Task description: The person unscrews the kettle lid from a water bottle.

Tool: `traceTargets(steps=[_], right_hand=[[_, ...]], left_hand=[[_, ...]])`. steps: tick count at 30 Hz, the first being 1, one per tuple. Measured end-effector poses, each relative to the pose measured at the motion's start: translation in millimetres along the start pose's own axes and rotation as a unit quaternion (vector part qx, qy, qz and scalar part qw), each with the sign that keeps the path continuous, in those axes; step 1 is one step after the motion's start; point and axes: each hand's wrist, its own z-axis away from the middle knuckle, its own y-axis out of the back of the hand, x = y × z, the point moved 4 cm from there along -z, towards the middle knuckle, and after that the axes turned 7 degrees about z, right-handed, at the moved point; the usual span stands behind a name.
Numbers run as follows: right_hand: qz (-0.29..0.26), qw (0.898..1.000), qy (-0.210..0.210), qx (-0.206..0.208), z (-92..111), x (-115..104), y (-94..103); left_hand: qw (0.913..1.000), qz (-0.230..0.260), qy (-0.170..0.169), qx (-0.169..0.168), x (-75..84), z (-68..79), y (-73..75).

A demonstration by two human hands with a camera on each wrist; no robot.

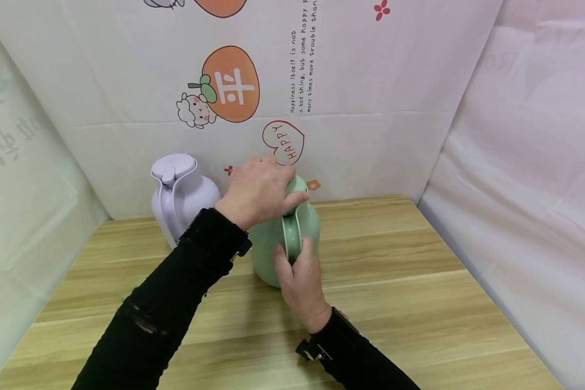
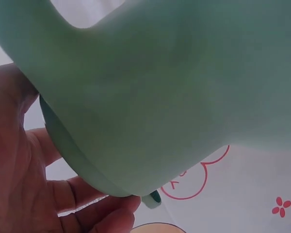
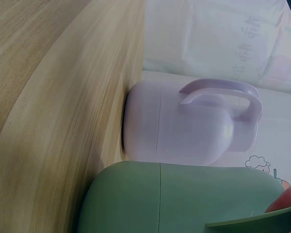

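Note:
A pale green thermos jug (image 1: 265, 249) stands upright on the wooden table, its handle (image 1: 292, 232) towards me. My left hand (image 1: 259, 189) reaches over its top and grips the lid (image 1: 297, 184), the thumb lying across the near side. In the left wrist view, the fingers of the left hand (image 2: 34, 184) curl round the rim of the lid beside the small spout (image 2: 151, 200). Lower down, my right hand (image 1: 302, 281) holds the handle, thumb on one side; its other fingers are mostly hidden. Only fingertips (image 3: 282, 200) show in the right wrist view.
A lilac thermos jug (image 1: 190, 189) of similar shape stands left of the green one, near the table's back edge. Behind the wooden table (image 1: 395, 303) hangs a white printed cloth (image 1: 370, 97), with more white cloth (image 1: 526, 179) at both sides.

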Motion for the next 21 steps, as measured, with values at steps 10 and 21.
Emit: traceTargets(steps=[10, 21], right_hand=[[0.005, 1.0, 0.002, 0.003, 0.5, -0.3, -0.2], [0.0, 1.0, 0.001, 0.001, 1.3, 0.5, -0.5]], left_hand=[[0.9992, -0.001, 0.039, 0.002, 2.2, -3.4, -1.5], [0.9993, 0.006, 0.035, 0.009, -0.5, -2.1, -1.6]])
